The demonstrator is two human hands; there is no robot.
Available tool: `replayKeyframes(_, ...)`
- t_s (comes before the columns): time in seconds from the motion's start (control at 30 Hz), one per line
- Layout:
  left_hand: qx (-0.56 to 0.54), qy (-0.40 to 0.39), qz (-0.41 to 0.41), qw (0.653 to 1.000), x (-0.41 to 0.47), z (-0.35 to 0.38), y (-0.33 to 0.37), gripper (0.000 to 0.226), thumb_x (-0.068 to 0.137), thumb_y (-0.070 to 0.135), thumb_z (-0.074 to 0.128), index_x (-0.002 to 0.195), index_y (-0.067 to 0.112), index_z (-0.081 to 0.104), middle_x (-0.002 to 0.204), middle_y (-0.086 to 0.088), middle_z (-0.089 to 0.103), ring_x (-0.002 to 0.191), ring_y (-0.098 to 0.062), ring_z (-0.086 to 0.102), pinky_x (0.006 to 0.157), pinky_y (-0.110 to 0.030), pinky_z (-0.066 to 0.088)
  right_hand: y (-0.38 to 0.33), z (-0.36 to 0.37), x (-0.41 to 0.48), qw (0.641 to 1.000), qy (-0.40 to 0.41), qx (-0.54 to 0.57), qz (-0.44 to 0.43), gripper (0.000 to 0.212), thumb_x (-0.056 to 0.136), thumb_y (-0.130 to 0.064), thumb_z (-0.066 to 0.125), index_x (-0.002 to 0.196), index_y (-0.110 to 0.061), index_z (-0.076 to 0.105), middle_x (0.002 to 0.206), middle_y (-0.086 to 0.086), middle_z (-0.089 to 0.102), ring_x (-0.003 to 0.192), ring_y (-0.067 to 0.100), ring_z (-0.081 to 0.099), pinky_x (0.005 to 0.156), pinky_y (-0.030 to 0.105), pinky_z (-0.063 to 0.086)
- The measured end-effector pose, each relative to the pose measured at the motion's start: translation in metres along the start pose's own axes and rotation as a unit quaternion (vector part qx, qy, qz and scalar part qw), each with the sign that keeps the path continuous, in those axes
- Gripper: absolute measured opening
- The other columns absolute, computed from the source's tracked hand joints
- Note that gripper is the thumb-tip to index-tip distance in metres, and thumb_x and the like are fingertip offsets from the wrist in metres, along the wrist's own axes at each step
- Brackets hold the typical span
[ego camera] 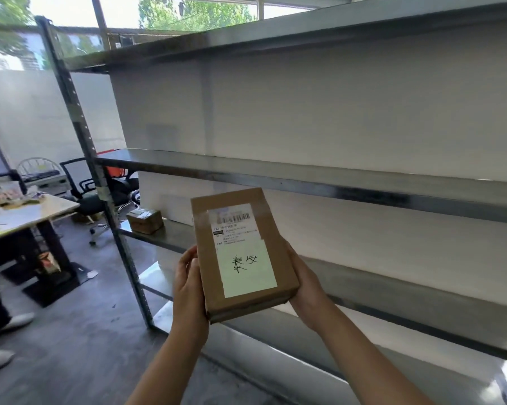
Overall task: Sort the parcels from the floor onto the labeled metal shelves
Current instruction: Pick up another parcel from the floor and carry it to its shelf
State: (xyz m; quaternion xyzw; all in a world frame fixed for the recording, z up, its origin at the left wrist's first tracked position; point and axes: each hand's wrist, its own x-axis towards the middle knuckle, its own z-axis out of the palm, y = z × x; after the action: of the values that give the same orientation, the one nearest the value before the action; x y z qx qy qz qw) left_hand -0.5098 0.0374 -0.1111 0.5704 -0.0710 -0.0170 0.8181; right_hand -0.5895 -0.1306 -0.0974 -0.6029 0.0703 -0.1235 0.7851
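I hold a flat brown cardboard parcel (240, 249) in front of me, its top facing up with a printed shipping label and a pale green note bearing handwritten characters. My left hand (188, 285) grips its left edge and my right hand (307, 290) holds its right edge and underside. The parcel hovers in front of the metal shelf unit (304, 178), at about the height of the third shelf down. A smaller brown parcel (145, 220) lies at the left end of that lower shelf.
The shelf's perforated upright post (100, 182) stands to the left. Beyond it are a desk (27, 214) with clutter, office chairs (100, 194) and another person's legs and white shoes (1, 340) at the far left. Grey floor lies below.
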Motion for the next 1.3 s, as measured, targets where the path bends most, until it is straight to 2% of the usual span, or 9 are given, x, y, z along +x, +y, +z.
replayKeyframes(0.1, 0.030, 0.034, 0.018, 0.999, -0.002, -0.014, 0.000, 0.024, 0.099, 0.051, 0.048, 0.109, 0.034, 0.062, 0.111, -0.006, 0.070, 0.104, -0.026, 0.069, 0.084, -0.043, 0.056, 0.005, 0.016, 0.003, 0.999, -0.026, -0.016, 0.010, 0.048, 0.101, -0.053, 0.032, 0.131, -0.032, 0.062, 0.119, -0.006, 0.075, 0.112, 0.013, 0.070, 0.101, 0.038, 0.050)
replayKeyframes(0.17, 0.026, 0.052, 0.014, 0.998, -0.003, -0.024, 0.001, 0.018, 0.102, 0.044, 0.047, 0.107, 0.034, 0.060, 0.107, -0.005, 0.072, 0.097, -0.022, 0.071, 0.076, -0.037, 0.056, 0.010, 0.024, 0.009, 0.999, -0.044, -0.013, 0.018, 0.049, 0.100, -0.054, 0.034, 0.133, -0.031, 0.062, 0.120, -0.003, 0.075, 0.112, 0.015, 0.070, 0.099, 0.039, 0.051)
replayKeyframes(0.33, 0.052, 0.117, 0.038, 0.991, 0.002, -0.075, 0.014, 0.020, 0.102, 0.043, 0.046, 0.113, 0.034, 0.060, 0.112, -0.007, 0.071, 0.101, -0.024, 0.070, 0.082, -0.040, 0.057, 0.028, 0.072, 0.031, 0.994, -0.100, -0.024, 0.036, 0.042, 0.104, -0.048, 0.033, 0.126, -0.031, 0.065, 0.115, -0.001, 0.076, 0.104, 0.015, 0.073, 0.079, 0.027, 0.057)
replayKeyframes(0.43, 0.062, 0.150, 0.047, 0.986, 0.003, -0.116, 0.022, 0.027, 0.103, 0.040, 0.046, 0.123, 0.026, 0.058, 0.112, -0.009, 0.072, 0.098, -0.023, 0.071, 0.074, -0.033, 0.056, 0.044, 0.110, 0.035, 0.989, -0.140, -0.028, 0.049, 0.047, 0.105, -0.050, 0.031, 0.130, -0.029, 0.064, 0.119, 0.001, 0.075, 0.110, 0.017, 0.071, 0.085, 0.029, 0.057)
replayKeyframes(0.53, 0.061, 0.184, 0.051, 0.980, 0.006, -0.153, 0.033, 0.027, 0.102, 0.040, 0.048, 0.122, 0.027, 0.059, 0.111, -0.009, 0.073, 0.094, -0.022, 0.072, 0.072, -0.032, 0.055, 0.063, 0.146, 0.044, 0.984, -0.169, -0.011, 0.055, 0.046, 0.106, -0.047, 0.032, 0.136, -0.026, 0.060, 0.123, 0.002, 0.073, 0.114, 0.021, 0.069, 0.101, 0.044, 0.051)
replayKeyframes(0.7, 0.040, 0.230, 0.055, 0.971, 0.012, -0.206, 0.048, 0.015, 0.103, 0.038, 0.049, 0.112, 0.033, 0.059, 0.106, -0.006, 0.074, 0.086, -0.016, 0.071, 0.069, -0.030, 0.054, 0.082, 0.205, 0.061, 0.975, -0.215, 0.001, 0.059, 0.041, 0.106, -0.044, 0.033, 0.136, -0.031, 0.059, 0.123, 0.004, 0.073, 0.113, 0.024, 0.070, 0.091, 0.040, 0.055)
replayKeyframes(0.97, 0.029, 0.277, 0.068, 0.958, 0.026, -0.284, 0.072, 0.017, 0.103, 0.037, 0.048, 0.112, 0.032, 0.061, 0.111, -0.013, 0.073, 0.099, -0.031, 0.071, 0.078, -0.042, 0.057, 0.108, 0.292, 0.086, 0.959, -0.278, -0.031, 0.049, 0.045, 0.107, -0.044, 0.028, 0.143, -0.030, 0.050, 0.132, 0.004, 0.068, 0.120, 0.023, 0.066, 0.098, 0.037, 0.055)
replayKeyframes(1.17, 0.011, 0.297, 0.081, 0.951, 0.040, -0.335, 0.087, 0.016, 0.104, 0.030, 0.047, 0.114, 0.029, 0.059, 0.100, -0.004, 0.073, 0.079, -0.012, 0.070, 0.060, -0.023, 0.055, 0.127, 0.351, 0.100, 0.956, -0.287, -0.020, 0.051, 0.044, 0.107, -0.040, 0.029, 0.142, -0.025, 0.051, 0.129, 0.006, 0.069, 0.117, 0.024, 0.068, 0.095, 0.036, 0.057)
replayKeyframes(1.3, 0.015, 0.314, 0.072, 0.947, 0.047, -0.371, 0.093, 0.014, 0.104, 0.030, 0.046, 0.109, 0.033, 0.059, 0.099, -0.001, 0.072, 0.080, -0.011, 0.070, 0.062, -0.025, 0.054, 0.147, 0.386, 0.106, 0.960, -0.274, -0.013, 0.057, 0.041, 0.108, -0.037, 0.031, 0.139, -0.025, 0.055, 0.127, 0.008, 0.070, 0.116, 0.028, 0.068, 0.099, 0.046, 0.054)
